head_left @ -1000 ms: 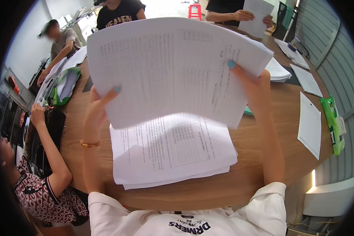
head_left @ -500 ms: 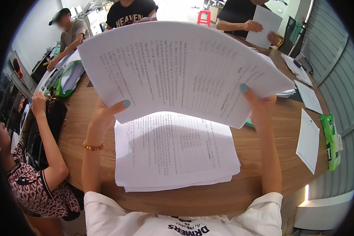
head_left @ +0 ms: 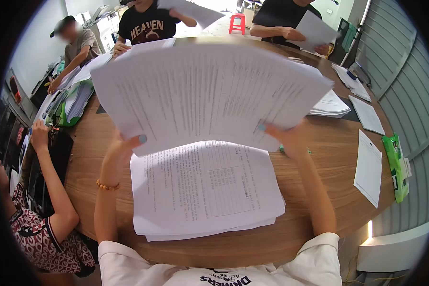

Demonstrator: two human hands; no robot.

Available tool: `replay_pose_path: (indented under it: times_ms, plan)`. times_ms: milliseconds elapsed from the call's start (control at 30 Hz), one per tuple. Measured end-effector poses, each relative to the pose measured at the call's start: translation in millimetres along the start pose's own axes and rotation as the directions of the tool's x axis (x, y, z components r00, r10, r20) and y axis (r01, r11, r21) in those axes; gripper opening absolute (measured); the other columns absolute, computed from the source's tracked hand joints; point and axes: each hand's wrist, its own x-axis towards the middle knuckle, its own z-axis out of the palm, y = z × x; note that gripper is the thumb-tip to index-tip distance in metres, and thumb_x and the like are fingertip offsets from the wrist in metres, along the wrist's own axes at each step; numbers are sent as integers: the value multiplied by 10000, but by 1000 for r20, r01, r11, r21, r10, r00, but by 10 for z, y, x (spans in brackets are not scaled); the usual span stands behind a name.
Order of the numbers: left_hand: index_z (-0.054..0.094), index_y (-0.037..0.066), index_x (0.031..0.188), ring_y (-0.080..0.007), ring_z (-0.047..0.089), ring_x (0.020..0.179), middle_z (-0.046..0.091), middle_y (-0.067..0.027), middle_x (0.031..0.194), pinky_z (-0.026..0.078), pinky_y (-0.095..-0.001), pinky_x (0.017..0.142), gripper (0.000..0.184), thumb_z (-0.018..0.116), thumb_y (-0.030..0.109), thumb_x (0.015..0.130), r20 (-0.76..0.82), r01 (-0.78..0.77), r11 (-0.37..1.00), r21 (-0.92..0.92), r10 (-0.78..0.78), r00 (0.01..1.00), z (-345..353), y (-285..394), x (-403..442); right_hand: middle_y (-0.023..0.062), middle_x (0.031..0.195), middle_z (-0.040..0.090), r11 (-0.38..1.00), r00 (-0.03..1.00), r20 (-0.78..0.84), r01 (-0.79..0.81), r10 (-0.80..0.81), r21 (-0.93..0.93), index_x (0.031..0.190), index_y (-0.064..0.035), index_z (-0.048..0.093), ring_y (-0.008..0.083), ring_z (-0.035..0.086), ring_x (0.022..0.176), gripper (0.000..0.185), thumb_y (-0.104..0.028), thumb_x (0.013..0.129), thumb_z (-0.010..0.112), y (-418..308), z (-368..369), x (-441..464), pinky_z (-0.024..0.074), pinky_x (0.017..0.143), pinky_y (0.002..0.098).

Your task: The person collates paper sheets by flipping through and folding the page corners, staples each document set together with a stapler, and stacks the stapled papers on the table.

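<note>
A bent bundle of printed paper sheets (head_left: 195, 95) is held up in front of me, its print blurred. My left hand (head_left: 121, 145) grips its lower left corner, thumb on the near face and the other fingers hidden behind. At the lower right edge my right hand (head_left: 291, 138) holds the same sheets with its thumb in front. Below them a stack of printed paper (head_left: 205, 195) lies on the wooden table (head_left: 314, 186), its edges slightly uneven. The held sheets hide the far end of this stack. A small green object (head_left: 282, 148) partly shows beside my right hand.
More papers (head_left: 331, 106) lie at the right, with a single sheet (head_left: 368, 169) and a green packet (head_left: 396, 167) near the edge. A green folder of papers (head_left: 76, 102) stands at the left. Several other people sit around the table, one person's arm (head_left: 55, 186) close on my left.
The held sheets have dropped slightly, and my right hand has moved left and inward, bending them differently. Across the table, a person in a black shirt now lifts a sheet.
</note>
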Motion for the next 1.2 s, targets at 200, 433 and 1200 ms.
replay_pose_path:
  times_ms: [200, 433, 1200]
  plan:
    - [331, -14, 1256, -229, 477, 1087, 479, -132, 1171, 412, -355, 904, 636, 660, 114, 727, -167, 83, 996, -26, -87, 982, -9, -148, 148, 104, 901, 637, 996, 989, 119, 84, -83, -4, 921, 31, 605, 146, 615, 767, 243, 9, 690, 682, 122, 56, 29, 514, 679, 263]
    - [366, 1, 1242, -220, 479, 1090, 488, -112, 1172, 412, -347, 905, 558, 631, 82, 757, 25, -68, 992, -104, 71, 997, -227, -292, 123, 100, 891, 639, 994, 974, 210, 101, -89, -46, 921, 21, 608, 133, 610, 758, 280, -35, 671, 720, 264, -74, 47, 510, 663, 247]
    - [537, -16, 1034, -114, 533, 905, 577, -56, 990, 421, -245, 795, 245, 596, 69, 812, -218, -183, 972, 145, 212, 952, 35, -244, 240, 96, 818, 651, 999, 997, 65, 40, -38, -30, 900, 12, 629, 125, 612, 714, 250, -127, 709, 710, 285, 70, 28, 489, 612, 238]
